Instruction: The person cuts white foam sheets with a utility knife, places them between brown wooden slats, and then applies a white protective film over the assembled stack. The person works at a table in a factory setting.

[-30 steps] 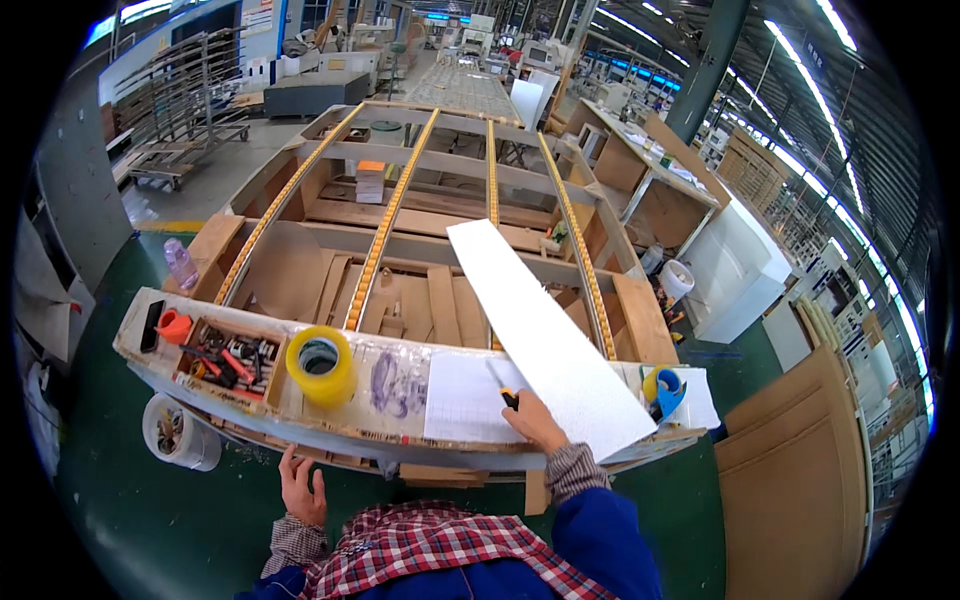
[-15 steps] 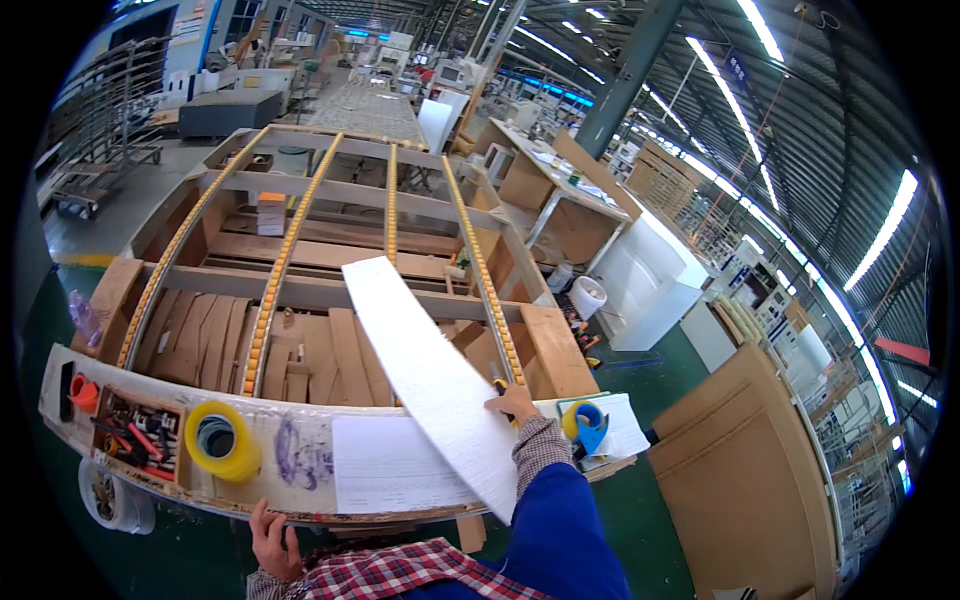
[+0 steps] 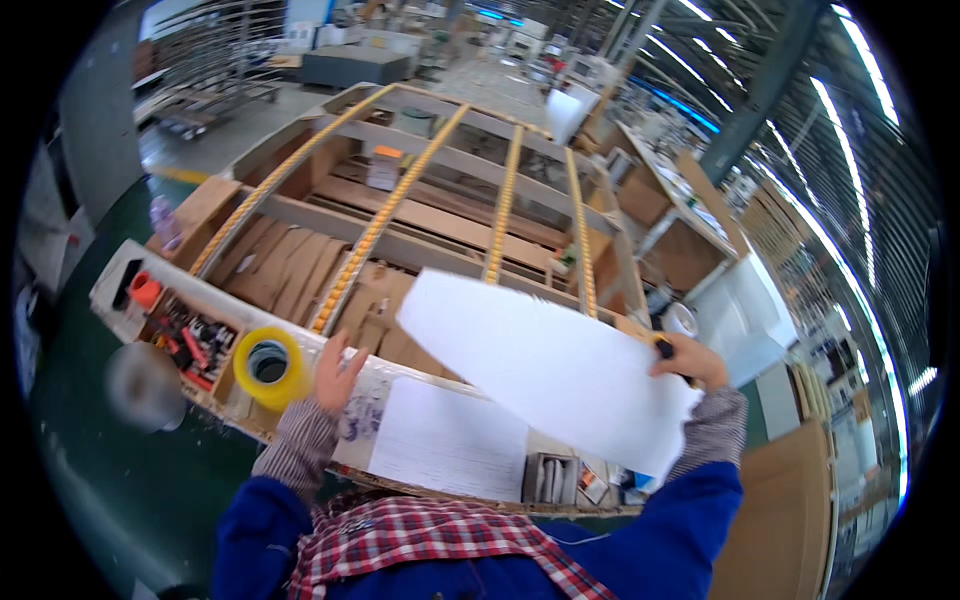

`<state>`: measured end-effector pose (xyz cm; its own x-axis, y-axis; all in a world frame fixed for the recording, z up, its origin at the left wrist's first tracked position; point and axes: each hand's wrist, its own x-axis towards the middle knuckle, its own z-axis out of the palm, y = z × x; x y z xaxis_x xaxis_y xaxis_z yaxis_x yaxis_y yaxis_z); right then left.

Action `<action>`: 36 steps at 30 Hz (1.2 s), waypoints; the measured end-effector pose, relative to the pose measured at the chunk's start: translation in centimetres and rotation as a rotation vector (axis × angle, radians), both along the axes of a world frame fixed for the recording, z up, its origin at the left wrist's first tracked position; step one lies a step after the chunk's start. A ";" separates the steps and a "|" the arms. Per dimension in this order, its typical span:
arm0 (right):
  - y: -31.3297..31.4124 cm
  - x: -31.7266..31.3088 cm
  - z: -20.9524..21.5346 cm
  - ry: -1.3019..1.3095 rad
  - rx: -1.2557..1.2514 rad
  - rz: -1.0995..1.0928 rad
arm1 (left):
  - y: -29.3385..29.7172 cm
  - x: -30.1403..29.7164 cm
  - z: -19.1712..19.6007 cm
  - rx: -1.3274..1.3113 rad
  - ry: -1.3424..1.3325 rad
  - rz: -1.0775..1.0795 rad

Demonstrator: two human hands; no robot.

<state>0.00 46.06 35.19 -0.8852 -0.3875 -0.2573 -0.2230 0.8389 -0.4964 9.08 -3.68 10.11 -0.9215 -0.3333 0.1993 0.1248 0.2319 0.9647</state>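
Note:
My right hand (image 3: pixel 695 362) is closed at the right end of a long, curved white sheet (image 3: pixel 545 355), which looks like thin foam and has a ragged edge. A black and yellow tool (image 3: pixel 664 347), perhaps a utility knife, shows at the same fingers; most of it is hidden. The sheet is held above the bench and slants across the roller frame. With fingers apart, my left hand (image 3: pixel 338 378) hovers at the bench edge beside a yellow roll of tape (image 3: pixel 268 368) and holds nothing. Below the sheet lies white paper (image 3: pixel 445 435) on the bench.
A wooden frame with yellow roller strips (image 3: pixel 385 225) stretches away beyond the bench, cardboard pieces (image 3: pixel 285 262) inside it. At left sits a tool box (image 3: pixel 195 340) with an orange cup (image 3: pixel 144 290). A small grey box (image 3: pixel 550 478) stands near the front edge. Large cardboard sheets (image 3: pixel 775 510) lean at right.
The white sheet has swung from steeply slanted to more nearly crosswise, its right end carried by my right hand. My left hand has risen from the front edge to beside the tape. The view has shifted.

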 end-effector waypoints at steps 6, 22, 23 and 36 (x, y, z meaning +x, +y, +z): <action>3.1 -0.2 2.6 -0.062 0.042 -0.023 | -3.5 -8.3 -3.5 -0.083 -0.331 0.072; 12.6 -11.7 -5.6 0.429 0.373 -0.019 | -1.0 -4.3 -4.6 -0.066 -0.260 0.244; 18.0 -16.3 -7.0 0.512 0.259 0.413 | -0.7 -4.4 -6.5 -0.068 -0.329 0.178; -20.3 -12.1 -11.5 0.938 -0.392 0.466 | 4.7 3.9 -11.0 0.337 -0.245 0.754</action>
